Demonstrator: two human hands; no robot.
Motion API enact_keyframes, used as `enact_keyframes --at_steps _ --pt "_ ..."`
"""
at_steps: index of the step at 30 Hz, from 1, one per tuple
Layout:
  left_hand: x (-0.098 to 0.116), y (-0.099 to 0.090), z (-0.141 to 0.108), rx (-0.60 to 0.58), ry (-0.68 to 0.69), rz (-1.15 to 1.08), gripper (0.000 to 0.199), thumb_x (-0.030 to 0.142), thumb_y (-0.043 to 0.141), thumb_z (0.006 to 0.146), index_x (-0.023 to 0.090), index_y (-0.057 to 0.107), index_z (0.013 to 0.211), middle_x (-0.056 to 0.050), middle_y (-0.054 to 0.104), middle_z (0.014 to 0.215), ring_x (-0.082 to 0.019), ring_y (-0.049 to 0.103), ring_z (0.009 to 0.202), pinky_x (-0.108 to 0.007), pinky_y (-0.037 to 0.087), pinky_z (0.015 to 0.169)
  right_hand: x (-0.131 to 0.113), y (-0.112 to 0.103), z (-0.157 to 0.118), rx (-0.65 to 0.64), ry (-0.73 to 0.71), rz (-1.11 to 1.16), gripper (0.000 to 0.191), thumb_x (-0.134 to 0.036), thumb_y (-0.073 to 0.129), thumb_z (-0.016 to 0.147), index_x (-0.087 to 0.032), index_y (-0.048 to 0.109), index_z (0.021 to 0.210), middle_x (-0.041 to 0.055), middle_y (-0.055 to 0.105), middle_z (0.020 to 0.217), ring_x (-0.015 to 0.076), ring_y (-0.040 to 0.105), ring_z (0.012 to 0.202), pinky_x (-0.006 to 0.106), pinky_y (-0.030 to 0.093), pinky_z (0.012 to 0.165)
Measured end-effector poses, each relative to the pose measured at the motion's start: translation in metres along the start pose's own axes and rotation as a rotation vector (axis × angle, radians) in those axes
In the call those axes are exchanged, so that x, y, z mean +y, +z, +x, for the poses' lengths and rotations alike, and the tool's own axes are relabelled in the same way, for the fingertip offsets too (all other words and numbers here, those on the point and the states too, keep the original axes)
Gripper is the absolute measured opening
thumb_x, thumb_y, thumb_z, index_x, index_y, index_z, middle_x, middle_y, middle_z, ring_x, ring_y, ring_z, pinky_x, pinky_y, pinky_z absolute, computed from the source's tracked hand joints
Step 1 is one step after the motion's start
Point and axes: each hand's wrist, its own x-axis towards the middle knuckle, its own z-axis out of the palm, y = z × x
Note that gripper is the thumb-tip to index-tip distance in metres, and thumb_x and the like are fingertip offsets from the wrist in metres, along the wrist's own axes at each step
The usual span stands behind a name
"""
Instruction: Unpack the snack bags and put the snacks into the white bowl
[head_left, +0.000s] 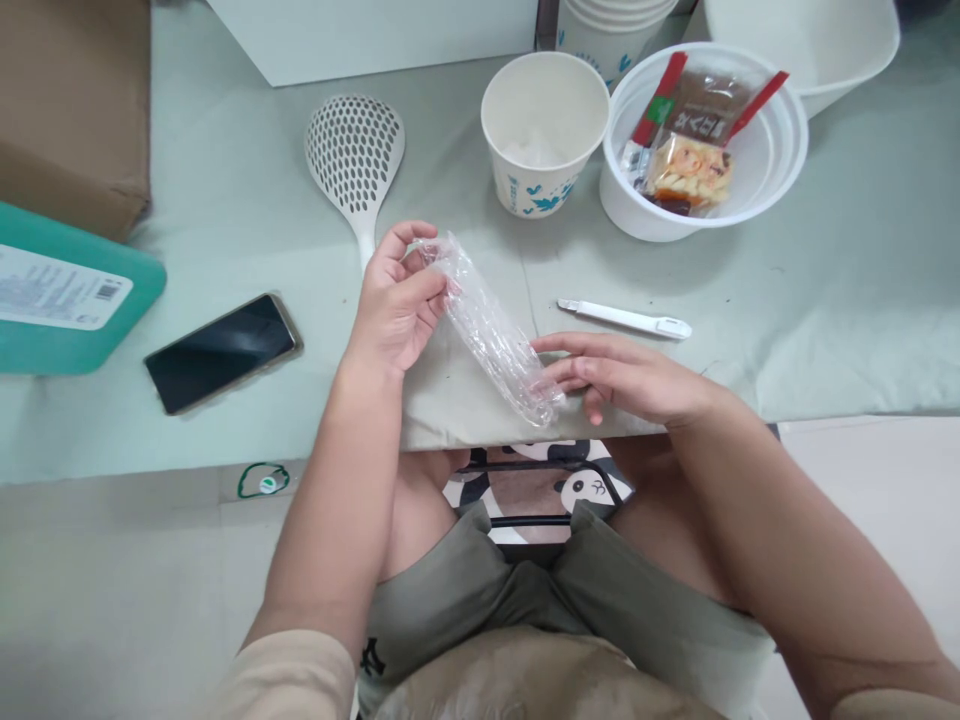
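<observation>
My left hand (pixel 405 295) pinches the upper end of a crumpled clear plastic wrapper (pixel 491 335) between thumb and fingers. The wrapper slants down to the right above the table's front edge. At its lower end is my right hand (pixel 607 375), fingers apart and stretched out, the tips touching or just beside the plastic. A white utility knife (pixel 624 318) lies just beyond the right hand. Behind the left hand rests a white slotted skimmer (pixel 355 150), its handle partly hidden by that hand.
A paper cup (pixel 544 190) with whitish contents stands beside a white bowl (pixel 622 205) of packaged snacks. Stacked cups (pixel 600 40) and a white container (pixel 847 60) are behind. At left are a phone (pixel 223 352), a green box (pixel 75 290) and a brown carton (pixel 71 110).
</observation>
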Motion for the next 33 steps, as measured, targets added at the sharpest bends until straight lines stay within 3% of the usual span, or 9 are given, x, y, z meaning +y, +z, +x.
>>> enact_keyframes --at_steps 3,7,10,15,19,24,27,30,33 --pt "0.000 0.003 0.000 -0.024 0.003 -0.036 0.048 0.028 0.085 0.065 0.029 0.057 0.104 0.002 0.060 0.095 -0.016 0.067 0.088 -0.027 0.046 0.069 0.003 0.013 0.008 0.005 -0.012 0.071 0.046 -0.039 0.080 0.086 -0.022 0.068 0.127 0.0103 0.082 0.113 0.0213 0.079 0.098 0.016 0.047 0.045" --pt "0.002 0.007 0.001 -0.047 0.043 -0.157 0.044 0.012 0.079 0.065 0.027 0.058 0.101 0.004 0.060 0.089 -0.011 0.061 0.077 -0.025 0.042 0.065 0.006 0.037 0.021 -0.131 -0.009 0.224 0.042 -0.038 0.088 0.077 -0.019 0.070 0.109 0.0044 0.082 0.094 0.0144 0.076 0.078 0.024 0.060 0.069" --pt "0.003 0.007 0.002 -0.042 0.053 -0.203 0.041 0.005 0.074 0.068 0.027 0.059 0.100 0.005 0.062 0.085 -0.010 0.059 0.075 -0.024 0.043 0.066 0.007 0.047 0.024 -0.182 0.058 0.314 0.046 -0.042 0.094 0.069 -0.017 0.070 0.099 0.0029 0.081 0.088 0.0115 0.074 0.066 0.018 0.053 0.055" --pt "0.001 0.006 0.004 -0.007 0.069 -0.251 0.039 0.000 0.071 0.069 0.026 0.060 0.096 0.006 0.065 0.088 -0.009 0.058 0.077 -0.023 0.045 0.067 0.010 0.049 0.022 -0.273 0.242 0.261 0.049 -0.041 0.093 0.072 -0.017 0.075 0.111 0.0064 0.083 0.093 0.0129 0.079 0.071 0.012 0.025 0.036" --pt "-0.003 0.005 0.007 0.012 0.084 -0.256 0.039 0.001 0.072 0.068 0.025 0.059 0.096 0.007 0.066 0.089 -0.009 0.055 0.078 -0.023 0.043 0.068 0.016 0.048 0.021 -0.366 0.255 0.191 0.041 -0.043 0.088 0.079 -0.016 0.078 0.108 0.0038 0.083 0.090 0.0110 0.079 0.072 0.014 0.045 0.051" --pt "-0.014 -0.007 0.016 -0.023 0.158 -0.050 0.044 0.021 0.085 0.069 0.030 0.058 0.103 0.005 0.070 0.101 -0.015 0.064 0.095 -0.031 0.050 0.077 0.023 0.045 0.022 -0.530 0.173 0.197 0.055 -0.059 0.083 0.081 -0.013 0.077 0.109 0.0056 0.083 0.091 0.0128 0.079 0.080 0.024 0.059 0.077" --pt "-0.025 -0.015 0.024 -0.014 0.157 0.108 0.051 0.038 0.088 0.071 0.033 0.058 0.111 0.001 0.071 0.113 -0.020 0.068 0.101 -0.036 0.055 0.078 0.024 0.044 0.021 -0.608 0.108 0.167 0.060 -0.062 0.076 0.088 -0.011 0.074 0.120 0.0100 0.083 0.101 0.0130 0.079 0.085 0.020 0.054 0.067" --pt "-0.035 -0.017 0.029 -0.009 0.187 0.146 0.055 0.046 0.090 0.067 0.033 0.059 0.111 0.000 0.070 0.113 -0.019 0.069 0.090 -0.036 0.058 0.072 0.023 0.044 0.016 -0.678 0.019 0.161 0.060 -0.061 0.067 0.096 -0.011 0.071 0.129 0.0140 0.081 0.112 0.0134 0.079 0.087 0.017 0.037 0.050" --pt "-0.043 -0.015 0.027 0.030 0.398 0.219 0.051 0.056 0.086 0.073 0.031 0.062 0.111 -0.003 0.068 0.116 -0.023 0.072 0.102 -0.040 0.060 0.085 0.021 0.044 0.009 -0.721 -0.084 0.245 0.056 -0.059 0.062 0.100 -0.011 0.071 0.129 0.0146 0.082 0.109 0.0142 0.079 0.082 0.020 0.028 0.046"
